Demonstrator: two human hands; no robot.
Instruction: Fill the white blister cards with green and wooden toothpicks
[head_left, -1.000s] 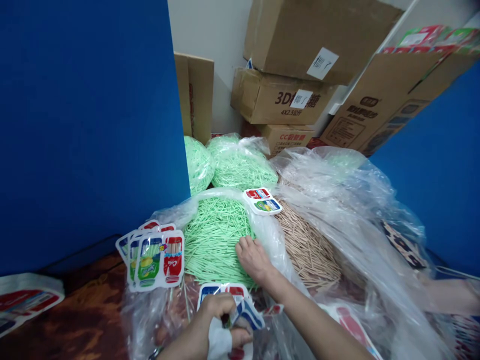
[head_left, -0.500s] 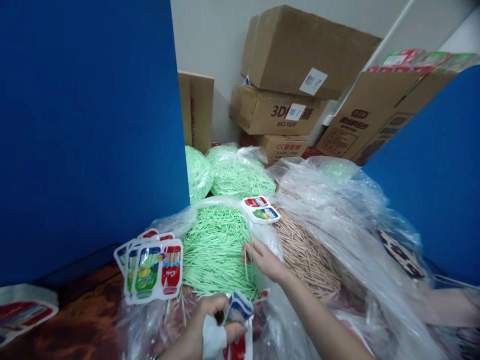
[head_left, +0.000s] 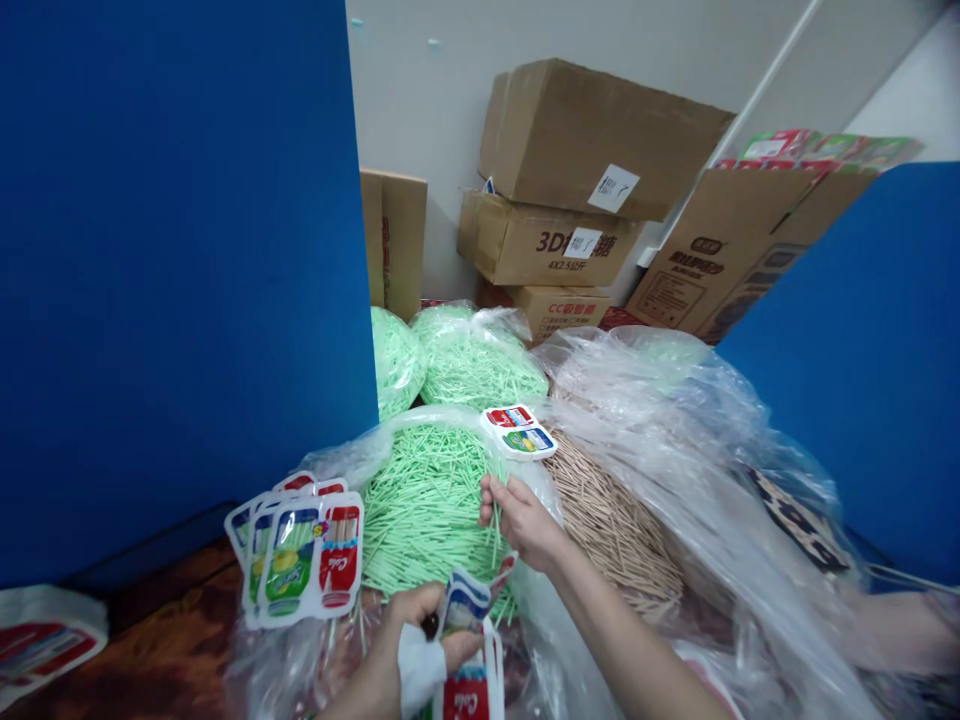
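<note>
My left hand, with a white wrap near the thumb, grips a printed pouch with a red cola side and a blue-topped side. Above and to the right, my right hand pinches a few thin green sticks that hang down from the fingers. Both hands are over an open clear bag full of green sticks. Several filled pouches lie overlapped to the left, green sticks in one half and brown in the other. Another pouch rests at the bag's far right edge.
Brown sticks lie under clear plastic on the right. More bags of green sticks sit behind. Cardboard boxes are stacked at the wall, between blue panels. Another person's arm shows at right. A pouch stack is lower left.
The view has tilted up slightly, so the scene sits lower. The pouch in my left hand has turned, and its top flap spreads more. My right hand still pinches the sticks.
</note>
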